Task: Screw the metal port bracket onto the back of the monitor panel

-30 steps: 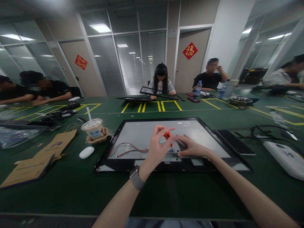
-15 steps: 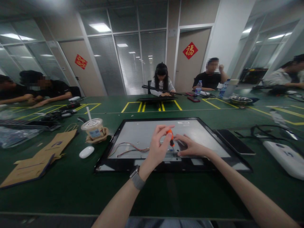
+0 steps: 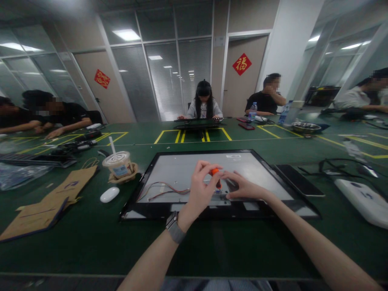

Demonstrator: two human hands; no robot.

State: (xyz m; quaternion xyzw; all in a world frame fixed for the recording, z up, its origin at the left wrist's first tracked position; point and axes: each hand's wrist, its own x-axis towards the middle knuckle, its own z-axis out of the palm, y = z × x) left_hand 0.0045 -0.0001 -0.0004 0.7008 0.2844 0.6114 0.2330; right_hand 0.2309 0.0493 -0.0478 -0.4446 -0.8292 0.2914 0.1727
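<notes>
My left hand (image 3: 201, 184), with a watch on its wrist, is closed round a small screwdriver (image 3: 215, 172) with an orange and black handle. The screwdriver stands nearly upright over the near part of a flat display panel (image 3: 178, 163) with a black frame; its tip is hard to make out. Beside it, my right hand (image 3: 242, 186) has its thumb and fingers curved and apart. The right thumb rests by a small fitting (image 3: 222, 197) on the panel's near strip. Thin coloured wires (image 3: 166, 186) lie across the panel's left side.
Left of the panel are a lidded drink cup (image 3: 120, 163), a white mouse (image 3: 109, 195) and a brown paper bag (image 3: 71, 186). A black phone (image 3: 298, 180) and a white device (image 3: 363, 202) with cables lie on the right. Several people sit around the green table (image 3: 91, 254).
The screwdriver has tilted more upright and its lower end has shifted slightly left. My right hand has stayed in place. The person opposite has lowered a long dark part.
</notes>
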